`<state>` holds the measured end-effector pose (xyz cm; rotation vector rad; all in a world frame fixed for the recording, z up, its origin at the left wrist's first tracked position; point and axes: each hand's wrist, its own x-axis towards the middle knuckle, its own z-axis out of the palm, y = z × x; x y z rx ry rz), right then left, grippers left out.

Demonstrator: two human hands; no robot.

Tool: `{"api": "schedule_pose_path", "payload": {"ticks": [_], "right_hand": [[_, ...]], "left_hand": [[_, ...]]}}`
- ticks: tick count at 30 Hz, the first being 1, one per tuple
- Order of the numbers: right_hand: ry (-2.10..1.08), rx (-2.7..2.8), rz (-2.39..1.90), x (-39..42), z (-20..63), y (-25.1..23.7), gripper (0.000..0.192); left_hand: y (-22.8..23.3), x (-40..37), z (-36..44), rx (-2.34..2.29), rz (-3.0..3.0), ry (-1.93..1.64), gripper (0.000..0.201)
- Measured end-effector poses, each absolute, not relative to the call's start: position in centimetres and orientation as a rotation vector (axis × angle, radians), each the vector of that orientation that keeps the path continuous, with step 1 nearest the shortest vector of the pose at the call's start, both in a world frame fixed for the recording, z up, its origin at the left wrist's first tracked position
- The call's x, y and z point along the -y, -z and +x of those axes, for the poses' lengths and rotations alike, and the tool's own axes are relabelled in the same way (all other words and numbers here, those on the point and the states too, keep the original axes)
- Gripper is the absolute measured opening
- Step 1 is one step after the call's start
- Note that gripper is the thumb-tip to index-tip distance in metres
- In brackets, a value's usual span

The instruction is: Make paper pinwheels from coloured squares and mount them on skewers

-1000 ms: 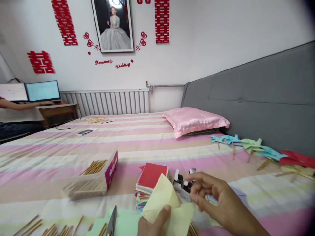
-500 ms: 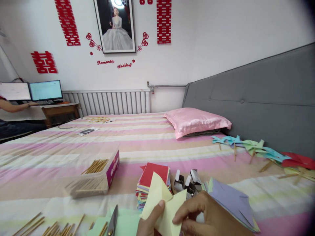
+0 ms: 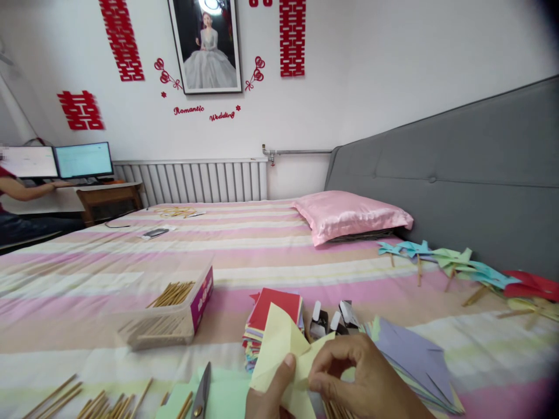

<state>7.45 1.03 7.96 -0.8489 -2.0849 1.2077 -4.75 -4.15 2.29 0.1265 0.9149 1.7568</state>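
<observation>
A pale yellow sheet of paper (image 3: 275,343), creased and with its flaps standing partly up, is held at the bottom centre. My left hand (image 3: 273,390) grips it from the lower left, thumb pressed on its face. On its right side, my right hand (image 3: 362,369) pinches the paper between thumb and forefinger; the exact spot is covered by the fingertips. Behind the sheet stands a stack of coloured paper squares (image 3: 275,308), red on top. Small boxes with open flaps (image 3: 318,320) are just beyond my right hand. Lilac cut paper (image 3: 413,352) lies to its right.
Scissors (image 3: 202,390) rest on green paper (image 3: 231,393), near loose wooden sticks (image 3: 105,404). A clear box (image 3: 203,297) holds more sticks. Finished pinwheels (image 3: 454,259) lie along the grey headboard (image 3: 458,151), past a pink pillow (image 3: 349,215). A person (image 3: 21,192) sits at a desk, far left.
My right thumb and forefinger have closed together on the right part of the yellow paper, which now bends toward them. My left hand keeps its hold. The view has shifted slightly.
</observation>
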Motion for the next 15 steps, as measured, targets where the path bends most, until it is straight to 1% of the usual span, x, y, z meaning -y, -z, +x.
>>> {"api": "schedule_pose_path", "payload": {"ticks": [4,7,11,15], "right_hand": [[-1.244,1.993,-0.819,-0.9,6.9,-7.8,0.011],[-1.238,1.956,-0.825,-0.8,6.6,-7.9,0.017],[-1.241,1.907,-0.847,-0.9,6.5,-7.7,0.014],[-1.248,1.882,-0.857,-1.1,6.4,-7.3,0.013]], "left_hand": [[-2.4,4.7,-5.8,-1.014,0.282,-1.709,0.040],[-2.2,4.9,-6.4,-1.129,0.391,-1.707,0.036],[-1.7,4.4,-6.0,-1.295,0.346,-1.778,0.035],[-1.4,4.0,-5.4,-1.328,0.303,-1.820,0.038]]}}
